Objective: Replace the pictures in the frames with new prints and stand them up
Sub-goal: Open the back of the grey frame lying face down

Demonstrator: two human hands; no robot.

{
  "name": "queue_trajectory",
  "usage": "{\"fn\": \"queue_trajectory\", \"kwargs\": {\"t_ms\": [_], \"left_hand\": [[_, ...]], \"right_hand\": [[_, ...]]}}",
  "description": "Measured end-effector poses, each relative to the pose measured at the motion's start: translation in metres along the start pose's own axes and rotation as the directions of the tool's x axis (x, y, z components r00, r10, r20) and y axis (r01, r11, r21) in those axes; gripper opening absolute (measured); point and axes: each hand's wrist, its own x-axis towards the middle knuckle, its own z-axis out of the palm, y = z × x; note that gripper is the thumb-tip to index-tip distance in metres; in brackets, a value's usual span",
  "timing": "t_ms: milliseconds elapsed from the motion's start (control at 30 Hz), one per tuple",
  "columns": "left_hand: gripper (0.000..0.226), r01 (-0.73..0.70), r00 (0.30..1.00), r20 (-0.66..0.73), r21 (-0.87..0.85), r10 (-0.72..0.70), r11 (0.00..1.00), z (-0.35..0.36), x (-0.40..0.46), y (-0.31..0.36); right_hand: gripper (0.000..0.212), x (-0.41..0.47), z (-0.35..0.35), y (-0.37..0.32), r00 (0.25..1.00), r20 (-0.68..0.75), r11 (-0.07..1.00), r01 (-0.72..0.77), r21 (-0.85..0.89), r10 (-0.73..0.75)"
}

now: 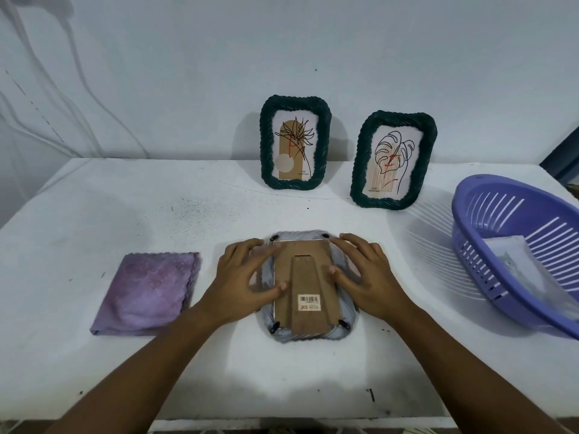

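Note:
A grey woven frame [315,335] lies face down on the white table, its brown backing board [305,277] with stand flap and barcode sticker facing up. My left hand [247,277] rests flat on the frame's left side, thumb on the backing. My right hand [365,274] rests on its right side, thumb against the stand flap. Two dark green woven frames stand upright at the back: one [295,142] with a brown plant print, the other [393,159] with a leaf line drawing, tilted slightly.
A folded purple cloth [147,292] lies left of the grey frame. A purple slotted plastic basket [513,242] stands at the right edge and holds a clear sleeve with paper [517,264]. The wall rises right behind the table.

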Motion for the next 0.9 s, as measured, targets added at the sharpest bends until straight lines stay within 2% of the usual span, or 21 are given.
{"fn": "queue_trajectory", "kwargs": {"t_ms": [100, 200, 300, 400, 900], "left_hand": [[0.057, -0.068, 0.996, -0.056, -0.054, 0.065, 0.996, -0.004, -0.022, -0.001], [0.049, -0.157, 0.985, -0.082, -0.042, 0.153, 0.987, -0.008, -0.038, 0.002], [0.046, -0.232, 0.971, -0.072, -0.048, 0.229, 0.971, -0.010, -0.046, 0.005], [0.046, -0.290, 0.956, -0.052, -0.037, 0.288, 0.956, -0.010, -0.049, 0.008], [0.033, -0.339, 0.940, 0.019, -0.086, 0.341, 0.937, -0.011, -0.050, 0.013]], "right_hand": [[0.045, -0.022, -0.003, -0.002, 0.995, -0.065, 0.996, 0.079, 0.040, -0.076], [0.038, -0.042, -0.006, -0.005, 0.981, -0.053, 0.982, 0.189, 0.027, -0.188], [0.041, -0.057, -0.009, -0.006, 0.965, 0.002, 0.965, 0.261, 0.022, -0.261], [0.044, -0.062, -0.010, -0.006, 0.962, 0.031, 0.962, 0.269, 0.038, -0.270], [0.035, -0.061, -0.010, -0.003, 0.932, 0.036, 0.927, 0.354, 0.126, -0.361]]}}
